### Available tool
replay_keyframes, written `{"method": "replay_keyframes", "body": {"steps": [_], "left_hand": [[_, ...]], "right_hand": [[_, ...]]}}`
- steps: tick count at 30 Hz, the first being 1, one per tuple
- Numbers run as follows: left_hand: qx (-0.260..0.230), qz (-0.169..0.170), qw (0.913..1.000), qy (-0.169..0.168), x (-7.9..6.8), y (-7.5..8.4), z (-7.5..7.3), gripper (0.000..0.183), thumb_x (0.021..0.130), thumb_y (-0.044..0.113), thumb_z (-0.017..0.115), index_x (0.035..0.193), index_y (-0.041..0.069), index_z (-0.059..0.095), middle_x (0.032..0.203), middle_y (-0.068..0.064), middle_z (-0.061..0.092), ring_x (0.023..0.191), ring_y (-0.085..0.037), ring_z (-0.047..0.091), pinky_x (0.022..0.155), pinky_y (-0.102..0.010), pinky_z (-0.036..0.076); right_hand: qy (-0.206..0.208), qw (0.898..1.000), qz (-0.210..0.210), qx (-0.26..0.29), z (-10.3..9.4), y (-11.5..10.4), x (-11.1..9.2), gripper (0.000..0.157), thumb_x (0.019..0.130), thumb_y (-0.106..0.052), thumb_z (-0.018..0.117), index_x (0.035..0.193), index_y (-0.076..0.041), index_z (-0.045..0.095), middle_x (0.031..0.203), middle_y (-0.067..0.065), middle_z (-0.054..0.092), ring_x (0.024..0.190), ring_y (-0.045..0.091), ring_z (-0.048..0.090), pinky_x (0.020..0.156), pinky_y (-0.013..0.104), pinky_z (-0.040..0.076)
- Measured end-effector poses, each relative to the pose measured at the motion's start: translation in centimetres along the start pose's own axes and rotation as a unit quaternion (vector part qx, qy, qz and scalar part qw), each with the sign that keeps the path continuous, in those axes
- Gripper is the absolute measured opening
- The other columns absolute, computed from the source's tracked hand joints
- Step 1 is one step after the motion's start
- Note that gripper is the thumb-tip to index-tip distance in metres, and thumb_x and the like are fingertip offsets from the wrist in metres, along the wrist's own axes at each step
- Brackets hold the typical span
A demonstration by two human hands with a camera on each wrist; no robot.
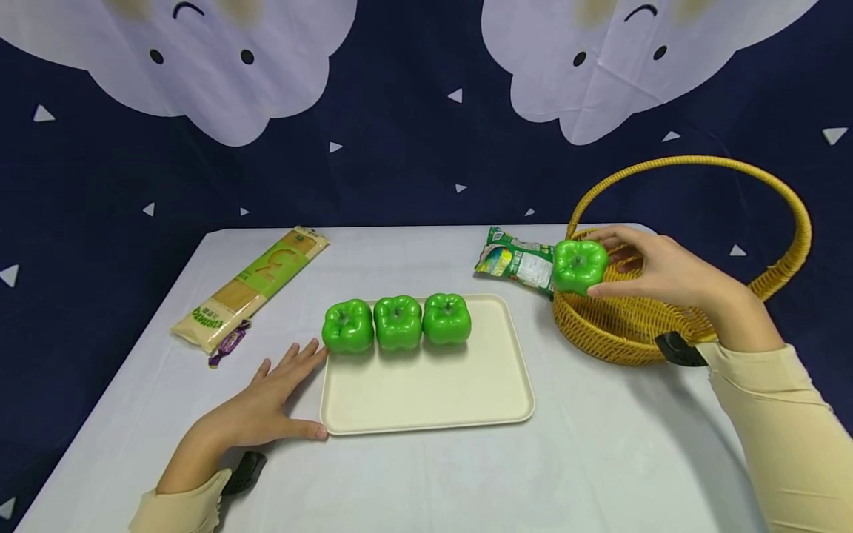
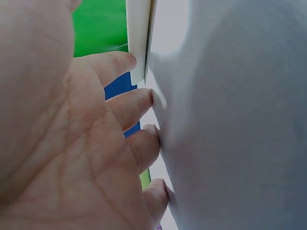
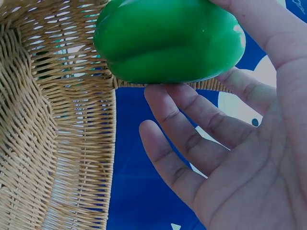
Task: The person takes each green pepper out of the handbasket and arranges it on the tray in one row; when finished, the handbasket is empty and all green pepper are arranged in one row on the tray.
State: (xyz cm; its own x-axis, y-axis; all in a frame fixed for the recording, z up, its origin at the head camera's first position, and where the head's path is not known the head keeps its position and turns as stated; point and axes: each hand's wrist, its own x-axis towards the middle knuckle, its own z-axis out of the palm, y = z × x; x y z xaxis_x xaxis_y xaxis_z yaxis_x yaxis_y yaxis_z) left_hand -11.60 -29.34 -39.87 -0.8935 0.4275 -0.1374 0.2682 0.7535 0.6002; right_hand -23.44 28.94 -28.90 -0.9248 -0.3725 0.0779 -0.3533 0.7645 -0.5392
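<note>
My right hand [image 1: 656, 270] grips a green bell pepper [image 1: 580, 266] between thumb and fingers, above the left rim of a wicker basket [image 1: 603, 344]. In the right wrist view the pepper [image 3: 168, 43] is held clear of the basket wall [image 3: 81, 120]. A row of three more green bell peppers [image 1: 397, 323] lies along the far side of a cream tray [image 1: 433, 396], towards its left. Fingers spread, my left hand [image 1: 256, 407] touches the tray's left edge. The left wrist view shows one fingertip against the tray rim [image 2: 139, 43] and the others on the tabletop.
A green snack packet [image 1: 520, 259] lies behind the tray, against the basket's left side. At the back left is a long pack of noodles [image 1: 253, 285], with a purple wrapped candy [image 1: 229, 343] beside it. The basket's tall arched handle [image 1: 733, 164] rises at the right.
</note>
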Motion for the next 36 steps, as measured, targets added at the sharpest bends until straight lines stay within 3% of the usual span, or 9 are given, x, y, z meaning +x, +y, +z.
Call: {"method": "replay_keyframes", "body": {"steps": [14,26,34,36], "left_hand": [[0.003,0.004,1.0000,0.001,0.0,-0.1,0.2,0.121,0.076,0.057,0.092,0.171,0.016,0.029,0.179,-0.024,0.017,0.162,-0.060,0.005,0.119,-0.088,-0.001],[-0.002,0.004,1.0000,0.000,-0.2,0.1,0.3,0.121,0.076,0.057,0.093,0.171,0.017,0.029,0.179,-0.024,0.017,0.162,-0.061,0.006,0.119,-0.088,-0.001],[0.004,0.000,1.0000,0.002,-0.1,0.0,0.2,0.122,0.075,0.058,0.093,0.171,0.016,0.029,0.179,-0.023,0.017,0.162,-0.060,0.006,0.120,-0.087,-0.001],[0.006,-0.001,1.0000,0.003,-0.1,-0.1,0.2,0.122,0.075,0.058,0.093,0.171,0.016,0.029,0.179,-0.023,0.018,0.162,-0.060,0.006,0.120,-0.087,-0.001]], "right_hand": [[-0.002,0.999,-0.020,0.026,0.3,-1.1,-0.2,0.077,0.082,-0.021,0.096,0.149,-0.020,0.060,0.136,0.004,0.068,0.112,-0.004,0.062,0.094,0.004,0.049],[-0.020,0.999,-0.011,0.029,1.2,-2.3,-0.1,0.073,0.081,-0.029,0.097,0.144,-0.021,0.061,0.135,0.000,0.068,0.115,0.000,0.063,0.097,0.006,0.050],[-0.037,0.999,-0.017,0.033,1.8,-3.4,0.5,0.075,0.082,-0.032,0.096,0.146,-0.017,0.060,0.137,0.003,0.068,0.125,0.024,0.068,0.097,0.007,0.050],[-0.041,0.998,-0.023,0.036,1.9,-3.7,0.8,0.075,0.082,-0.032,0.096,0.146,-0.016,0.060,0.136,0.003,0.069,0.124,0.025,0.069,0.097,0.007,0.050]]}}
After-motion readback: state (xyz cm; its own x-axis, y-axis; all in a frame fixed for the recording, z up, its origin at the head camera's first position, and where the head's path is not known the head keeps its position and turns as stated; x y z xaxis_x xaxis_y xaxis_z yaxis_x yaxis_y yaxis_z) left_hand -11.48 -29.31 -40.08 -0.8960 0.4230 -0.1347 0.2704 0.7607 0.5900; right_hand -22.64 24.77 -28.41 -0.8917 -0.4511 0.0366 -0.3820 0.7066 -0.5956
